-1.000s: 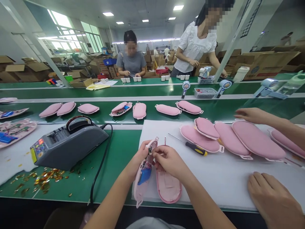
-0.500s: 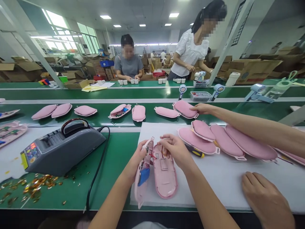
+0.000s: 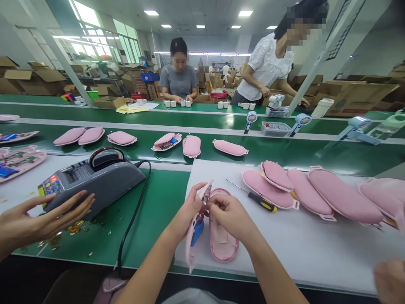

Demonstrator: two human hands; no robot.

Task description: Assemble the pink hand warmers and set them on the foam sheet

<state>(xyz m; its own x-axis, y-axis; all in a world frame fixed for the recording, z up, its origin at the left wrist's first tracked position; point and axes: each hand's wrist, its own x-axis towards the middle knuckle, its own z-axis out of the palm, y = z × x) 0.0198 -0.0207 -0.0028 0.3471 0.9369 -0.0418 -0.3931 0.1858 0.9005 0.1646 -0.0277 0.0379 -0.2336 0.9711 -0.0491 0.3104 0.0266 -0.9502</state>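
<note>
My left hand grips a pink shell half, tilted up on its edge. A blue block and part of a circuit board show on its inner side. Beside it on the white sheet lies the matching pink shell half, hollow side up. My right hand is closed in a pinch at the upper inner edge of the tilted half, over the lying half. Its fingertips hide what they pinch. A screwdriver with a black and yellow handle lies to the right of my right hand.
A grey tape dispenser stands at left, its black cable running toward me. Another person's hand is beside it. Pink padded cases lie at right, others across the green bench. A blurred hand is at lower right.
My right hand has moved from the lying half's top to the tilted half's edge. Another person's arm has left the right with a pink case; a hand has appeared by the tape dispenser.
</note>
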